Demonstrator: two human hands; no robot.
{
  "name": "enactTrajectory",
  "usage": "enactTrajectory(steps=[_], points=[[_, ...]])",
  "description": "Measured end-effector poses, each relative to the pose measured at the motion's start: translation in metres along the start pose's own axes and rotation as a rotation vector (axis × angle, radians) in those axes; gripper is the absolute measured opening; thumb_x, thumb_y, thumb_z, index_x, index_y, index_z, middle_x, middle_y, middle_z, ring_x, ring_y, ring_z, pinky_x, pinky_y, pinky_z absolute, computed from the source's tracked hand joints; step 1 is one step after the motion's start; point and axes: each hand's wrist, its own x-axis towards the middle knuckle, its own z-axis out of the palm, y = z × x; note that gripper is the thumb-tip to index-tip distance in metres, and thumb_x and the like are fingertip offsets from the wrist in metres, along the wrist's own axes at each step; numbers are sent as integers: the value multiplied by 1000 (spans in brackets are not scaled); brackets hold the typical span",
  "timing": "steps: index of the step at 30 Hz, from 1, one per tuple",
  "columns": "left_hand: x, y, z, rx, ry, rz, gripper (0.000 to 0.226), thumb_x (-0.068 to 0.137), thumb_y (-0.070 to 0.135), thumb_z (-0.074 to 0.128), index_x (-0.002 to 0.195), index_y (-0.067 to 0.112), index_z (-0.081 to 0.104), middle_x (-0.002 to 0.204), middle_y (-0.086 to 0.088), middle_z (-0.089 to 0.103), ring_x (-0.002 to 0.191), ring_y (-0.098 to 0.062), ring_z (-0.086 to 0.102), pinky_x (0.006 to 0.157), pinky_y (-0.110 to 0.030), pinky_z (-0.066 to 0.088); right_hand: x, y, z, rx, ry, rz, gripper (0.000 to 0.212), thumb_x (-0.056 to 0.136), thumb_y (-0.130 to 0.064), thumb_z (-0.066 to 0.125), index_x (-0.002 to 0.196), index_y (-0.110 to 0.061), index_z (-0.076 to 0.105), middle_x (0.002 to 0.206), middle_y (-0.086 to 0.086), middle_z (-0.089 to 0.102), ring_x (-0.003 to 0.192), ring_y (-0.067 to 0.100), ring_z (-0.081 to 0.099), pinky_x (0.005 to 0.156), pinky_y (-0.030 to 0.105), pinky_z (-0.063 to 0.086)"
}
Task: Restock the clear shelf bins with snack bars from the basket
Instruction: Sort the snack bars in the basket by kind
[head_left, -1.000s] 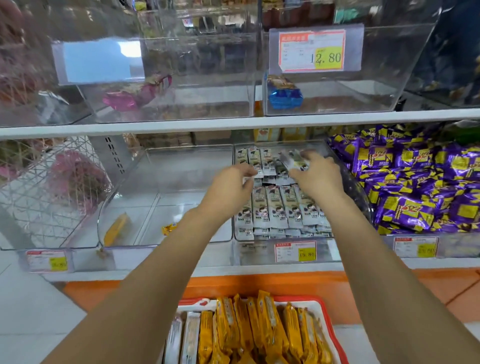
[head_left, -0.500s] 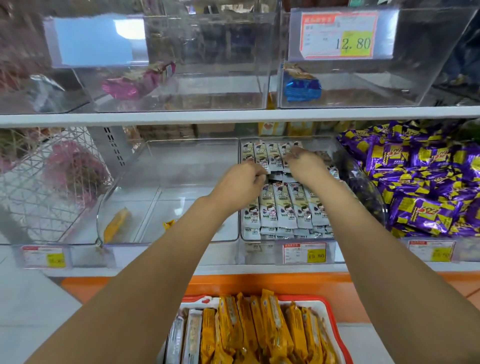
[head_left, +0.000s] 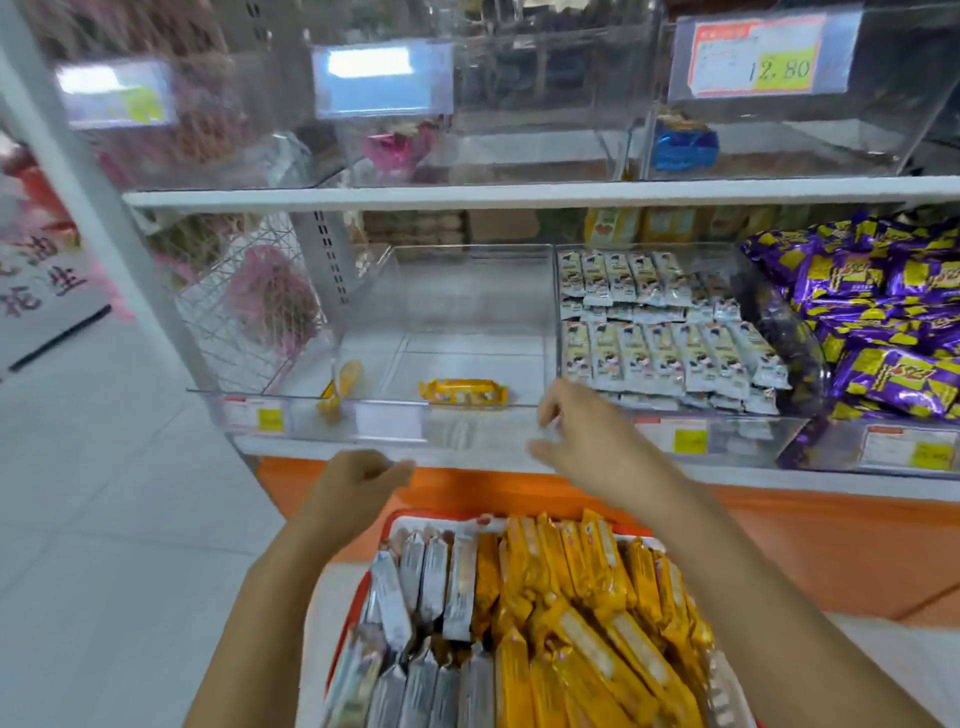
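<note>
1. Nearest the camera, a red-rimmed basket (head_left: 358, 597) is seen. It is packed with yellow snack bars (head_left: 582, 597) on its right side and silver-white bars (head_left: 431, 587) on its left.
2. The left hand (head_left: 358, 488) is held just above the basket's far rim. Its fingers are loosely curled and the thumb points right. Nothing is seen in its grasp.
3. The right hand (head_left: 587, 441) is held higher, in front of the lower shelf edge. It is blurred. The fingers appear relaxed and spread, and no bar is seen in them.
4. Behind the hands, a clear middle bin (head_left: 467, 312) is set on the lower shelf. A single yellow bar (head_left: 462, 392) is laid flat against its front wall. A second yellow wrapper (head_left: 343, 382) is seen tilted near its left front corner.
5. Just to the right, a neighbouring clear bin (head_left: 753, 431) is filled with white bars (head_left: 665, 332) laid in tidy rows.
6. Further right, purple-and-yellow packets (head_left: 883, 332) are heaped together.
7. Above, a white shelf board (head_left: 519, 195) carries more clear bins. A pink wrapped item (head_left: 400, 145) and a blue packet (head_left: 680, 148) are seen in them. A price tag (head_left: 753, 57) marked 12.80 is fixed to the right-hand one.
</note>
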Motion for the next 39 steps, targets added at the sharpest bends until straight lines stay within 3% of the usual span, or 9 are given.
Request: enactTrajectory(steps=[3,7,11,15,18,24,27,32,39], points=[[-22,-61,3,85,-67,-215,27,93,26,58,72,10,61,72,-6,59,75,-22,57,67,-29,36,-13,-14,52,-43,-260,52,39,89,-35,62,120,-19,44,125,5,50,109,21,53,79,29,40],[-47,-117,25,200,-201,-447,41,98,29,48,129,2,54,136,-15,52,123,-27,50,92,-26,37,-27,-30,127,-77,-435,124,67,91,-37,60,144,-10,30,139,11,47,120,27,51,86,33,42],[-65,-138,46,68,-280,-538,23,94,24,51,78,9,58,76,-9,58,68,-23,53,66,-28,45,-33,-42,190,-29,-446,171,81,92,-37,58,152,-9,12,129,13,53,94,26,60,51,28,36],[-69,-142,50,117,-161,-470,39,89,26,59,56,13,43,54,-6,44,49,-18,42,54,-23,35,-30,-52,223,-10,-376,256,67,92,-38,56,145,-7,29,100,5,58,76,18,56,52,28,38],[-73,-142,51,77,-100,-442,50,83,28,66,44,14,38,38,2,36,40,-14,40,46,-20,32,-27,-54,234,-24,-321,276,60,90,-38,60,138,-8,39,111,8,63,92,23,62,62,28,42],[-79,-126,58,237,-200,-503,37,74,23,72,61,13,40,56,2,37,50,-10,44,43,-18,31,-17,-49,226,88,-329,349,27,90,-34,60,95,-9,49,69,0,46,60,13,47,48,25,34],[-79,-121,65,303,-206,-494,40,77,20,68,61,16,31,58,3,36,70,-6,58,50,-19,34,-18,-38,215,194,-279,321,44,88,-30,63,64,-21,27,56,-4,34,46,7,32,42,21,23],[-78,-116,63,280,-253,-493,43,75,18,69,57,16,30,55,3,33,46,-9,34,38,-17,23,-38,-20,187,354,-135,273,37,81,-26,74,85,-14,39,72,-3,39,59,11,38,51,25,29],[-70,-109,44,168,-327,-462,42,73,34,78,57,10,47,46,5,42,42,-6,40,49,-19,33,-66,-11,158,364,39,192,43,75,-26,80,86,-16,40,77,-3,47,59,9,37,51,22,31]])
